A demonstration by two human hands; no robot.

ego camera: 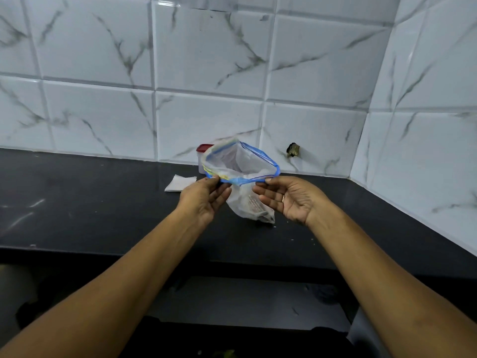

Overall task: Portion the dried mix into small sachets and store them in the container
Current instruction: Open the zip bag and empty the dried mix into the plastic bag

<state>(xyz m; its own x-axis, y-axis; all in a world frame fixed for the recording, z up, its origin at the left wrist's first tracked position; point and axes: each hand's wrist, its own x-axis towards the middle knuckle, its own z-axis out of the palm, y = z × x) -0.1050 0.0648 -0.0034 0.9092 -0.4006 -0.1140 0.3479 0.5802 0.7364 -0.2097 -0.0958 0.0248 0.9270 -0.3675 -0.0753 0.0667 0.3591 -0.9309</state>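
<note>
A clear zip bag (238,161) with a blue seal strip hangs above the black counter (103,202), its mouth pulled wide. Some dark dried mix shows through its lower end near the counter. My left hand (204,200) pinches the near rim of the mouth on the left. My right hand (291,198) pinches the same rim on the right, palm turned up. Behind the bag stands a small clear container with a red lid (204,149), mostly hidden. A small pile of white sachets (180,182) lies flat on the counter left of the bag.
White marble-look tiles (206,73) cover the back wall and the right side wall, forming a corner. A small dark fitting (293,149) sticks out of the back wall. The counter's front edge runs across below my forearms.
</note>
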